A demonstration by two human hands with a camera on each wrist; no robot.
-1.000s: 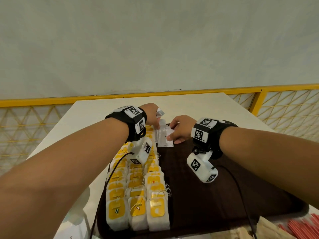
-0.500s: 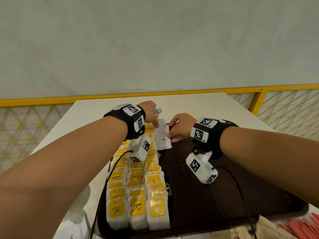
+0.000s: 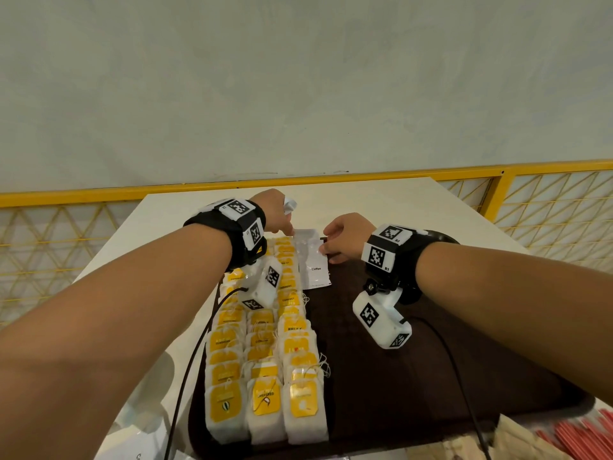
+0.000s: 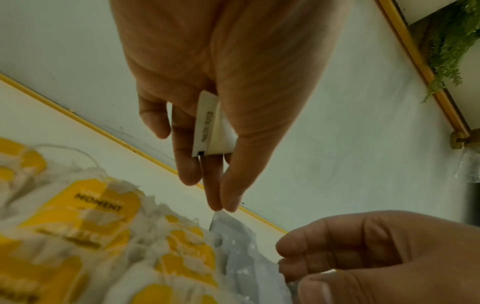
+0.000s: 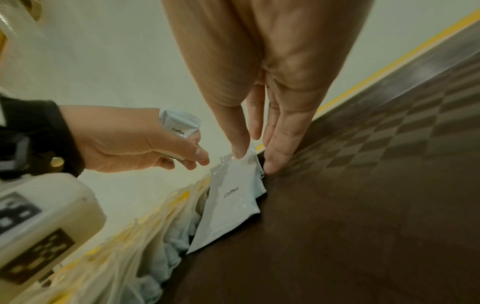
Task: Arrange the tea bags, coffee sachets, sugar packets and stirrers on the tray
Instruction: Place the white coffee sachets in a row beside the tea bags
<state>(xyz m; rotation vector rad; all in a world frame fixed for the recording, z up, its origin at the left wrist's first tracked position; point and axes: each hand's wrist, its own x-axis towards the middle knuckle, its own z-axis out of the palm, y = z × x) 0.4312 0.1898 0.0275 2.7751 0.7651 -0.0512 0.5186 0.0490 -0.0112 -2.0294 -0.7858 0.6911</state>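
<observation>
coffee sachet [image 3: 314,260], white, lay flat at the far end of the dark tray [image 3: 414,376], just beside the rows of tea bags [image 3: 265,360], on the white desk [image 3: 381,200]. right hand [image 3: 345,235]: fingers [image 5: 240,148] straight and close together, tips pressing the sachet's far edge. left hand [image 3: 275,210]: fingers [image 4: 187,164] curled round a spare coffee sachet [image 4: 210,127] while thumb and forefinger reached toward the laid one's corner.

risks, as judged: a sideways nudge could ride the sachet over the nearest tea bags and tangle their strings; the spare sachet could slip from the loose hold; a skewed first sachet would throw the whole column off.

legible writing: "coffee" on both sachets; "moment", "relax" and "inspired" on yellow tea tags; other print too blurred to read.
</observation>
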